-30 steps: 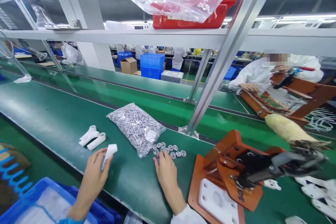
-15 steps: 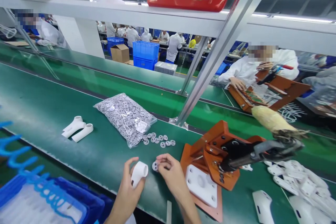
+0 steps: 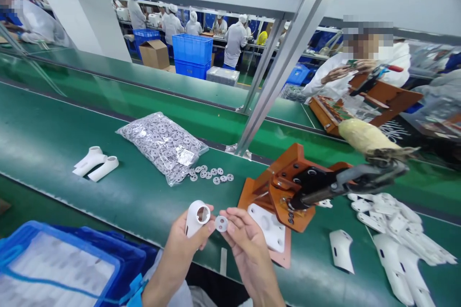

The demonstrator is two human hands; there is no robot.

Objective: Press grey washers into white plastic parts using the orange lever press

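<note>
My left hand (image 3: pixel 190 235) is wrapped round a white curved plastic housing (image 3: pixel 195 218), its round opening turned up and towards me. Between the fingertips of my right hand (image 3: pixel 248 244) is a small grey disc with holes (image 3: pixel 221 223), held upright just right of the housing and apart from its opening. Beyond my hands, several loose grey discs (image 3: pixel 216 181) lie beside a clear bag (image 3: pixel 162 146) full of the same discs. To the right stands an orange press fixture (image 3: pixel 300 192) with a lever, a white block (image 3: pixel 266 228) on its base.
White housings (image 3: pixel 103 169) lie at left on the green bench (image 3: pixel 144 206). More white parts (image 3: pixel 389 216) are heaped at right, with a single housing (image 3: pixel 341 250) nearer. A blue crate (image 3: pixel 115 278) sits front left. A metal post (image 3: pixel 273 67) rises behind; a co-worker (image 3: pixel 334 72) sits across.
My hands have come closer together. The housing has turned so its opening faces me more, and the disc now shows its flat face. The view has tilted down.
</note>
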